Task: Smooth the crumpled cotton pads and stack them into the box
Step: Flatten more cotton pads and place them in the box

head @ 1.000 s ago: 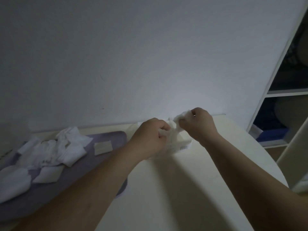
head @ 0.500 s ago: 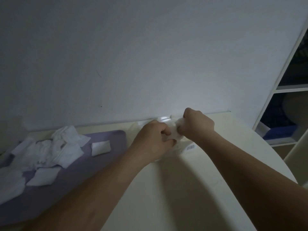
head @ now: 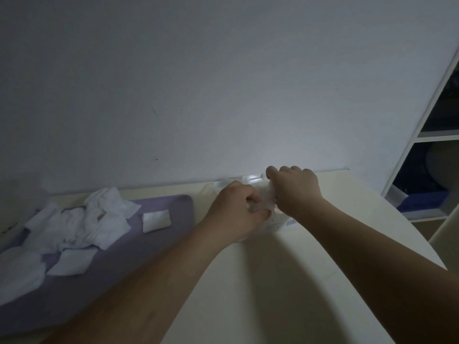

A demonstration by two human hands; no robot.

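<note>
The soft white cotton pads [head: 82, 224] at the lower left look fluffy and wrinkled, on a flat purple mat [head: 154, 249] that is smooth and dull. The small see-through plastic box [head: 249, 178] in the middle shines a little; the cream table [head: 285, 281] looks smooth.

box [head: 279, 225] — mostly hidden | mat [head: 149, 256] — cut off at left edge

A: We're seeing two bare arms here, the left forearm [head: 161, 276] and the right forearm [head: 360, 244] both showing uncovered along their whole visible length.

B: Right, and the left hand [head: 236, 209] and right hand [head: 295, 192] are showing bare as well, knuckles catching the dim light, the arms' undersides sitting in shadow.
</note>
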